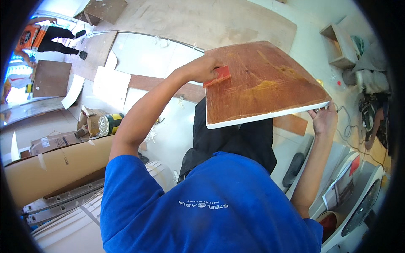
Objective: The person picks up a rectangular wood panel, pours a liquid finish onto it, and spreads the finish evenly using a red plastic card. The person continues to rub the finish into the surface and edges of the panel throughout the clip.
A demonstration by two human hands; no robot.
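Observation:
A brown wooden board [257,99] with a white front edge is tilted in front of me, above my dark trousers. Glossy amber smears run across its top face. My left hand [203,69] is closed on a flat red rectangular spreader [220,76], which rests against the board's left side. At the board's near right corner, my right hand [325,121] grips the edge from beneath. Some of its fingers are hidden under the board.
Large flat sheets [190,21] lie on the floor ahead. A can [110,123] and a cardboard roll [59,168] are at my left. Another person [50,38] is at the far left. An open wooden box [339,44] and a cable [348,126] are on the right.

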